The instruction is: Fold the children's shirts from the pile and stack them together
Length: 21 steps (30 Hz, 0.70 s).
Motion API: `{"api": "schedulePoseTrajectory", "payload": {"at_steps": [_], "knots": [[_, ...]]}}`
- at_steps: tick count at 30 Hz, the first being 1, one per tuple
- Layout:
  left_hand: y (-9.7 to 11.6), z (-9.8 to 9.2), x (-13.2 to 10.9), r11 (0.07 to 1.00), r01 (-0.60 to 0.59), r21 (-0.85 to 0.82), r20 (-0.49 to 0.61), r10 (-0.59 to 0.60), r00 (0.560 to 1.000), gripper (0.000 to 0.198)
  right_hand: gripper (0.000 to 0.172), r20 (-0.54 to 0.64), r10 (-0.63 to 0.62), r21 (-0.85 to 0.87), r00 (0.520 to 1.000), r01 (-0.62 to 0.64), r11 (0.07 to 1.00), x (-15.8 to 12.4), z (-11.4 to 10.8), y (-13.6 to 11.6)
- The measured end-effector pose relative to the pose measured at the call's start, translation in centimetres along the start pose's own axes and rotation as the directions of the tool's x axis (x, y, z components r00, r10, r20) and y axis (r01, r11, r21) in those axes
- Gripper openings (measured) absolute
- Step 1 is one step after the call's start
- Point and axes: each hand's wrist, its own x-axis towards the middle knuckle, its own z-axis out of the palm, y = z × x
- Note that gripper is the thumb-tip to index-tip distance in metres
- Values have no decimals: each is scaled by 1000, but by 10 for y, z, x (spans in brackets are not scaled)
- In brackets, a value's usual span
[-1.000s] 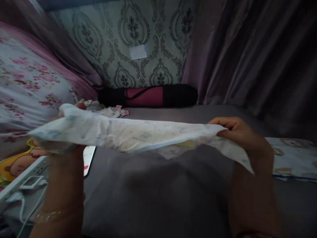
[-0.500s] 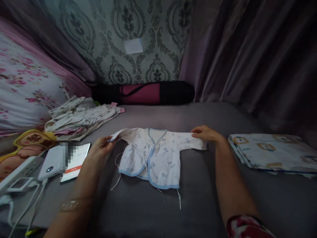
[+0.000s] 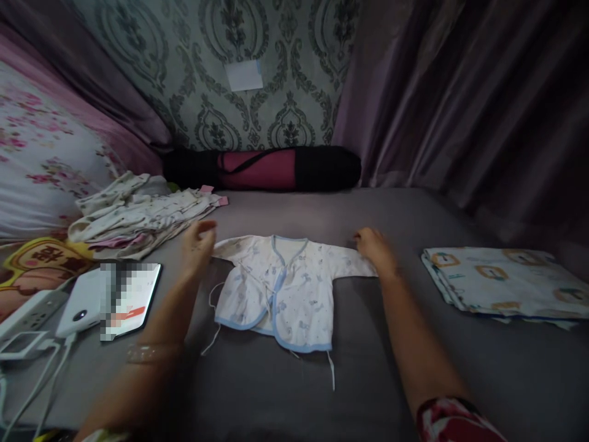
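Observation:
A white baby shirt (image 3: 301, 294) with a small print, blue edging and thin ties lies spread flat, front up, its sleeves out to both sides. Just above the end of its left-side sleeve is my left hand (image 3: 197, 248), blurred, fingers bent and apart, with nothing in them. Over the opposite sleeve hovers my right hand (image 3: 375, 250), its fingers loosely bent and no cloth visibly pinched. The hand and wrist cover part of that cuff.
Left are heaped baby clothes (image 3: 133, 215), a phone (image 3: 138, 301), a white power bank (image 3: 85, 301) and a power strip (image 3: 34, 316) with cables. A folded printed cloth (image 3: 501, 279) lies right. A black and pink long bag (image 3: 262, 169) lies along the wall.
My left hand has let go of the sleeve and lifted up and away. My right hand has released the other sleeve and shifted slightly inward. The shirt now lies flat.

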Motion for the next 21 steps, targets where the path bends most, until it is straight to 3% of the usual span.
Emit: {"api": "schedulePoseTrajectory", "payload": {"at_steps": [2, 3, 5, 9, 12, 17, 21], "knots": [[16, 18, 3, 997, -65, 38, 243, 54, 968, 37, 30, 17, -154, 74, 988, 152, 986, -2, 10, -21], [22, 28, 5, 990, -128, 59, 381, 96, 920, 38, 30, 29, -215, 106, 976, 211, 972, -4, 14, -30], [27, 48, 9, 965, -234, 119, 492, 147, 858, 38, 30, 33, -291, 114, 956, 286, 951, -7, 23, -45], [19, 79, 16, 893, -384, 235, 511, 222, 830, 34, 31, 26, -306, 36, 952, 305, 952, -14, 34, -58], [13, 88, 21, 856, -397, 331, 504, 195, 841, 33, 31, 29, -310, 41, 950, 309, 950, -17, 37, -60], [21, 82, 26, 870, -330, 367, 495, 118, 861, 30, 29, -3, -319, 108, 948, 318, 942, -18, 37, -62], [27, 64, 26, 940, -287, 184, 492, 165, 855, 29, 26, -58, -340, 257, 938, 343, 903, -15, 30, -60]]}}
